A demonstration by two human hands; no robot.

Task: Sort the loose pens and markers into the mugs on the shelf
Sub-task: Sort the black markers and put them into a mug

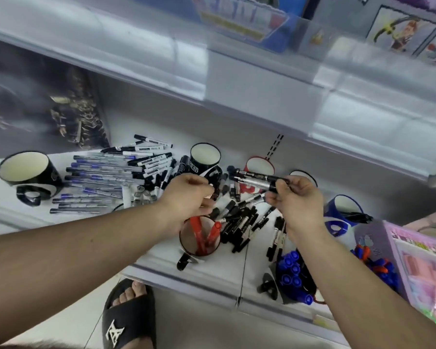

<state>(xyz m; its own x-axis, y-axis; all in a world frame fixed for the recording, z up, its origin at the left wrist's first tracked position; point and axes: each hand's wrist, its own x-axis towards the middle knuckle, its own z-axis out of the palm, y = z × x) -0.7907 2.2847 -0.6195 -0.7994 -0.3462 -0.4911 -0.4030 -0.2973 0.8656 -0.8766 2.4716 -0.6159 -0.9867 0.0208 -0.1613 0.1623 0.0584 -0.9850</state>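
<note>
Gripping thick black markers [257, 178], right hand [296, 202] at 3 o'clock, left hand [186, 197] fingers curled over loose black pens [239, 220], grasp unclear, white shelf [161, 268].

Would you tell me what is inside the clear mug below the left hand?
The clear mug holds red markers; their lower ends blur together, so no exact count.

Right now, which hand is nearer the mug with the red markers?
Left. The left hand hovers directly above the mug with red markers, at its rim. The right hand, gripping black markers, is off to the mug's right.
</note>
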